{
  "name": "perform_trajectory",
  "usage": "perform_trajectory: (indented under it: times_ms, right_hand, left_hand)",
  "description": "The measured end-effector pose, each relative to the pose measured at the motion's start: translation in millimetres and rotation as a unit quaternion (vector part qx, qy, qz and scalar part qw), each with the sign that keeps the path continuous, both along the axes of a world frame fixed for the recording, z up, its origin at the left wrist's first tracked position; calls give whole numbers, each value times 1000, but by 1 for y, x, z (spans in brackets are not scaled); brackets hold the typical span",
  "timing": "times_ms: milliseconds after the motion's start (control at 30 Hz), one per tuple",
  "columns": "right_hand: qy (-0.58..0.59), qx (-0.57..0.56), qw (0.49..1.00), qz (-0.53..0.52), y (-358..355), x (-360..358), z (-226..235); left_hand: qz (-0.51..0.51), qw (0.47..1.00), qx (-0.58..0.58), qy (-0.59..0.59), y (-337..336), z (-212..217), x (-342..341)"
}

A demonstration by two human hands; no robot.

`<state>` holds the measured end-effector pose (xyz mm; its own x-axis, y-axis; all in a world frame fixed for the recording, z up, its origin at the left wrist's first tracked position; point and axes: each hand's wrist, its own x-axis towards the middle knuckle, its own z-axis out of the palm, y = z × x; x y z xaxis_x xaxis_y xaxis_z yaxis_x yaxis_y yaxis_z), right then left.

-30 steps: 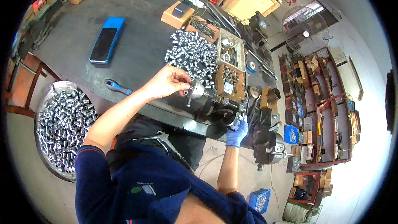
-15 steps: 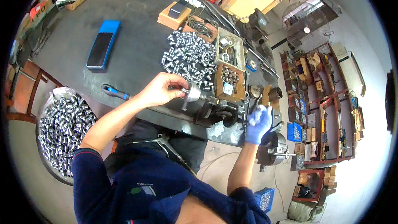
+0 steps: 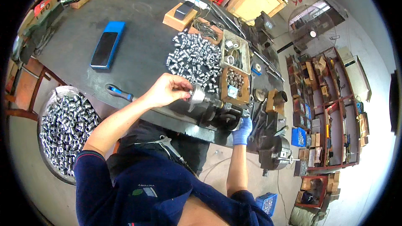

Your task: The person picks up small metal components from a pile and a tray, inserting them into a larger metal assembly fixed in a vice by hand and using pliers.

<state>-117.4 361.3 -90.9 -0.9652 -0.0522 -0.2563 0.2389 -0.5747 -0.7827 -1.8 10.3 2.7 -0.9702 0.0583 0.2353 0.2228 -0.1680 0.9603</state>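
Observation:
My bare left hand has its fingers closed at the front of a silvery cone-shaped chuck; whatever sits between the fingertips is hidden. The chuck belongs to a dark bench-mounted spindle device at the table's front edge. At the right end of that device, my right hand, in a pale blue glove, curls round a part that its fingers cover. Just beyond the device lies a heap of shiny metal fittings. A wooden box of small brownish metal parts stands beside the heap.
A blue-handled tool and a phone on a blue box lie to the left. A round tub full of fittings stands lower left. Right of my gloved hand is a dark vise-like machine. Shelves line the right wall.
My right hand has come left and slightly down, from above the tools to the device's right end. My left hand stays at the chuck. The whole view has shifted slightly.

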Motion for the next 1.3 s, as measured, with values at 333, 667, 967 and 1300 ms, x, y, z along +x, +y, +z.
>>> perform_trajectory:
  times_ms: [333, 667, 967, 1300]
  right_hand:
    - [-22, 53, 994, -96, -20, -22, -2]
    - [202, -66, 977, 12, -14, -17, 100]
    - [77, 15, 996, -43, 7, 53, 41]
    - [102, 43, 993, -30, -20, -56, 63]
  left_hand:
    - [10, 997, 29, -65, 7, -1, -1]
    - [46, 991, -24, -125, 7, 2, 4]
    - [48, 990, -49, -127, 7, 1, 5]
    - [133, 975, -107, -145, -61, 4, 54]
